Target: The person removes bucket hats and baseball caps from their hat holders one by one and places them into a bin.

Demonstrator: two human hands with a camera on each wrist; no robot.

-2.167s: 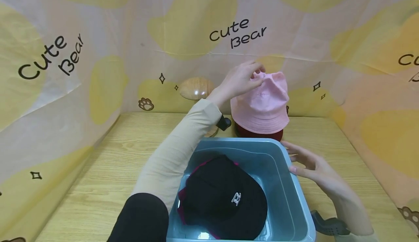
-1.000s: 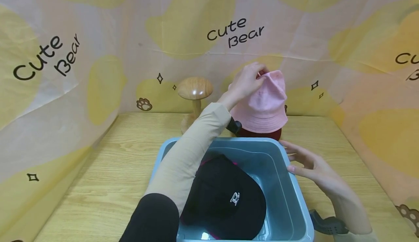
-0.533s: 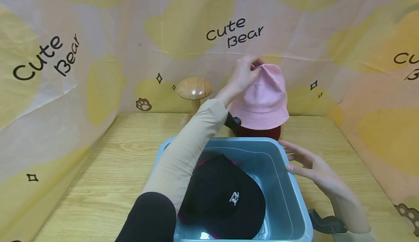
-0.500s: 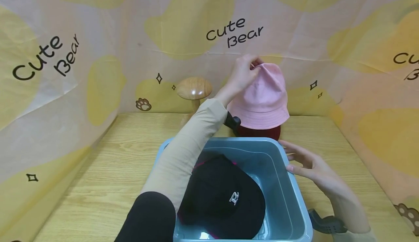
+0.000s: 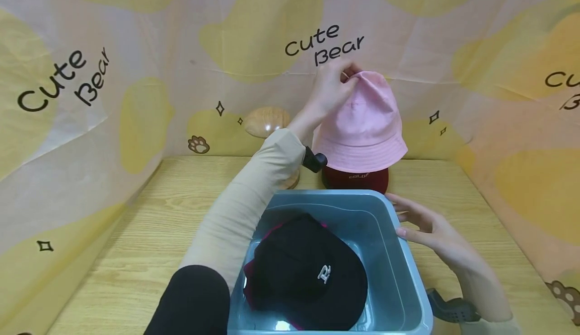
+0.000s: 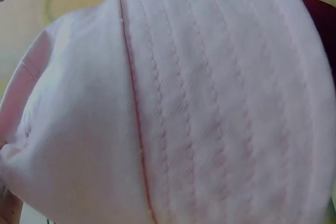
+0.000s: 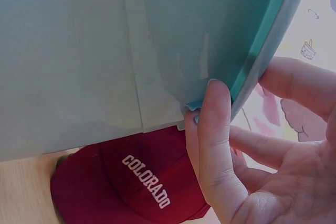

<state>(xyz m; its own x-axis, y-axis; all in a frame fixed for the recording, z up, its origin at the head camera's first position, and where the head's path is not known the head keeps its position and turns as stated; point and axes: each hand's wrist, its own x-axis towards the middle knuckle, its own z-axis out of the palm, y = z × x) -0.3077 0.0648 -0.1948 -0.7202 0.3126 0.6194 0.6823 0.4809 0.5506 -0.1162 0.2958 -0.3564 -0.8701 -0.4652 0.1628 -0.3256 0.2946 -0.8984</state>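
Observation:
Near the back wall, my left hand (image 5: 333, 85) pinches a pink bucket hat (image 5: 364, 118) by the top of its crown. The hat hangs brim down, above and partly in front of a dark red cap (image 5: 358, 179). In the left wrist view the pink bucket hat (image 6: 173, 98) covers most of the picture and the fingers are mostly hidden. My right hand (image 5: 426, 224) touches the rim of a blue bin (image 5: 414, 274) at its far right corner, fingers spread. The right wrist view has the right hand (image 7: 262, 166) against the bin's rim and wall. A black cap (image 5: 312, 274) lies inside the bin.
A wooden stand (image 5: 267, 122) with a rounded top stands behind the left forearm, partly covered. The red cap (image 7: 142, 177) reads COLORADO and sits just behind the bin. Something magenta (image 5: 249, 294) shows beneath the black cap. Patterned cloth walls (image 5: 244, 32) close off the wooden table (image 5: 136, 234).
My left hand has reached the pink bucket hat, taken hold of its crown and raised it, uncovering more of the red cap. The right hand stays at the bin's corner.

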